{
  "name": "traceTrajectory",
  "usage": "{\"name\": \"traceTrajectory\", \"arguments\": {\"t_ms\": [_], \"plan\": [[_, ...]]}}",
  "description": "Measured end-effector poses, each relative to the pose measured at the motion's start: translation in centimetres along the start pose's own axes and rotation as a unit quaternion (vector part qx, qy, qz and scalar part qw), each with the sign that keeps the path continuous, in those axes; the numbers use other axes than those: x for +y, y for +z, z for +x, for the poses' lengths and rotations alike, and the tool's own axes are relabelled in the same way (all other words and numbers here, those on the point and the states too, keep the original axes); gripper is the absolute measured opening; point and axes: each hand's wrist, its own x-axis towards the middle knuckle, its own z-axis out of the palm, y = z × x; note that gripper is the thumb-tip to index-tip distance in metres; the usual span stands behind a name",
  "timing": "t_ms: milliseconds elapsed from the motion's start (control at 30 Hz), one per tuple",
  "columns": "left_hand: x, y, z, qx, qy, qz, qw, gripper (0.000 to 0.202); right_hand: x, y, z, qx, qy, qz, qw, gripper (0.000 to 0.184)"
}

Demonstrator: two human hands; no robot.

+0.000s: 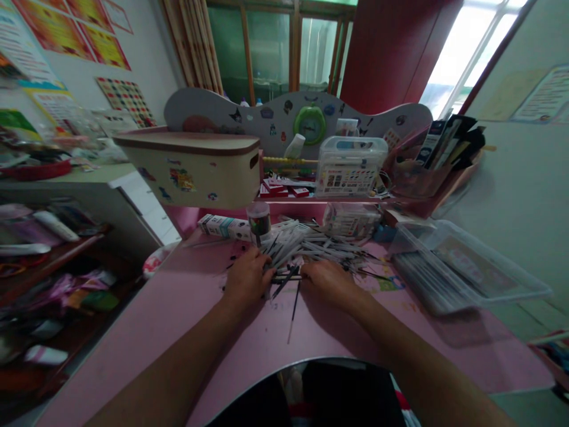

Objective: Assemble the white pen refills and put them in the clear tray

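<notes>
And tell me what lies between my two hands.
Several slim, dark, pen-like sticks lie between your left hand and right hand, as the head view shows; their exact kind is too blurred to tell.

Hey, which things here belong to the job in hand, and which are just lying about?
Seemingly in use:
left hand
right hand
pile of slim sticks at the hands
pink tabletop

Probably just lying about:
cream bin
green clock
white carton
clear plastic box, though I can't be sure
</notes>
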Motion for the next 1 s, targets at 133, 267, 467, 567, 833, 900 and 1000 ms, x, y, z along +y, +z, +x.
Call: {"name": "traceTrajectory", "arguments": {"t_ms": [133,267,467,567,833,900,1000], "plan": [[0.1,0.2,0.3,-0.006,-0.005,0.042,0.999,0.014,0.5,1.8,-0.2,0.08,-0.09,0.049,0.991,0.016],[0.7,0.0,0.0,0.007,0.012,0.053,0.998,0.013,0.0,3.4,-1.0,0.09,-0.167,0.046,0.981,0.013],[1.2,0.2,0.0,-0.009,0.024,0.073,0.997,0.01,0.1,4.1,-0.9,0.07,-0.198,-0.014,0.978,0.012],[1.1,0.5,0.2,-0.005,0.026,0.078,0.997,0.008,0.6,4.2,-0.6,0.063,-0.215,-0.005,0.975,0.011],[1.0,-0.4,-0.2,0.036,-0.007,-0.03,0.999,0.007,2.8,2.4,0.6,0.25,-0.109,0.447,0.852,0.017],[1.1,-0.6,-0.5,0.042,-0.022,-0.087,0.995,0.008,3.4,1.9,1.1,0.289,-0.048,0.588,0.754,0.022],[1.4,-0.7,-0.9,0.05,-0.027,-0.154,0.986,0.02,4.3,1.5,1.6,0.313,0.006,0.711,0.629,0.029]]}}
